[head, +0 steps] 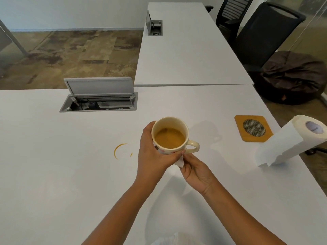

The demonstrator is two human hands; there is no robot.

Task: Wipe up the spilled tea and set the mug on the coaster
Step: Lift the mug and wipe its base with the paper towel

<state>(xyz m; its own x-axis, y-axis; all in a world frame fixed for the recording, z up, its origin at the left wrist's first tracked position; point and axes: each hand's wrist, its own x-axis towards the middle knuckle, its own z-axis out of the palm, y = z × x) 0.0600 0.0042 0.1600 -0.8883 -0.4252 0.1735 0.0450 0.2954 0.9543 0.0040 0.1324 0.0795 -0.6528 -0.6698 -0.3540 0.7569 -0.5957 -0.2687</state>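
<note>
A cream mug (pixel 170 133) of brown tea is held above the white table (pixel 53 174), its handle pointing right. My left hand (pixel 152 152) wraps its left side and bottom. My right hand (pixel 194 172) pinches a small piece of white paper towel (pixel 179 163) against the mug's underside. A ring-shaped tea stain (pixel 120 151) lies on the table to the left of the mug. The square wooden coaster (pixel 253 128) with a dark mesh centre lies bare to the right.
A paper towel roll (pixel 290 144) lies at the table's right edge with a torn sheet hanging. An open cable box (pixel 99 101) sits at the back left. A second table, black chairs and a dark beanbag stand behind. A crumpled white paper (pixel 166 240) shows at the bottom edge.
</note>
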